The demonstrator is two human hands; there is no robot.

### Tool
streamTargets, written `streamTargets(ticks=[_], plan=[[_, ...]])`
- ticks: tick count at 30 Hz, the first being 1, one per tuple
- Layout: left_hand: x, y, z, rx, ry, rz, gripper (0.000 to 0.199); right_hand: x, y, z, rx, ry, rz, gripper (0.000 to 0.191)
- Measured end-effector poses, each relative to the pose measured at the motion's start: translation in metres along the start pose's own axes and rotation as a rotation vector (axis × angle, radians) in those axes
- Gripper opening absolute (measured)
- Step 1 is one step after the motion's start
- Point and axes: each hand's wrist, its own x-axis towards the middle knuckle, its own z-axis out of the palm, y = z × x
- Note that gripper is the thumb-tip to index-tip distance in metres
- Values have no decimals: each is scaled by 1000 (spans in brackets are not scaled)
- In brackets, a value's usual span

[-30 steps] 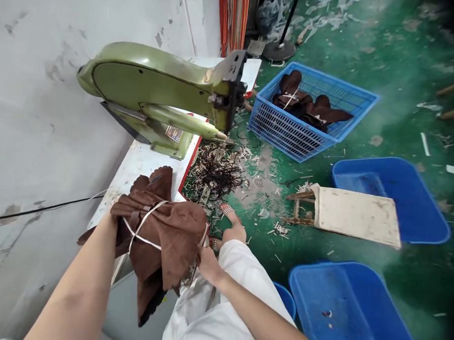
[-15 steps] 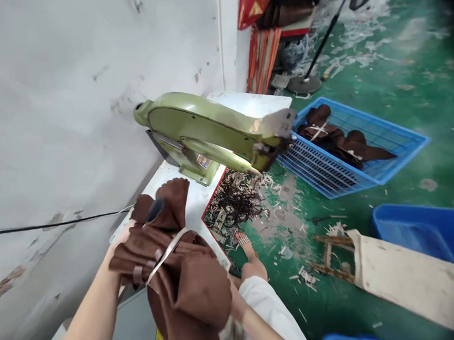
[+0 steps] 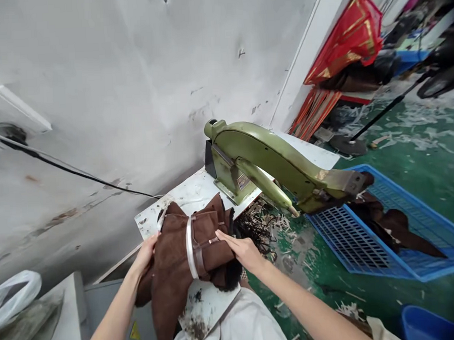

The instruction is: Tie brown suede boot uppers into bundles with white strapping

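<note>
A bundle of dark brown suede-like pieces lies over my lap and the front of the white tabletop, bound by a white band. Black fuzzy edging shows along its right side. My left hand grips the left edge, its fingertips partly hidden by the material. On the right edge, my right hand holds the bundle with a finger laid on top, beside a thin brown strap; its other fingers are partly hidden. Just beyond the bundle stands a green long-armed machine, which neither hand touches.
A blue plastic crate with more brown pieces stands on the green floor at right. Dark and pale scraps lie below the machine. A black cable runs along the wall. A red bag is at the back right.
The bundle has been turned and lowered from a raised position onto my lap and table edge. My right hand now shows on its right side. The view has swung left.
</note>
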Motion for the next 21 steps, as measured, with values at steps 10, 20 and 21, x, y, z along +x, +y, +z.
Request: streamTargets(ticks=[10,20,21], plan=[[-31,53,9,132,139,398,45,45,9,-27,69,-262,157,97],[-29,38,171,1475,-92,520,36,84,20,-63,221,-449,115,68],[-29,29,177,1510,-55,529,38,81,26,-70,204,-439,154,66]])
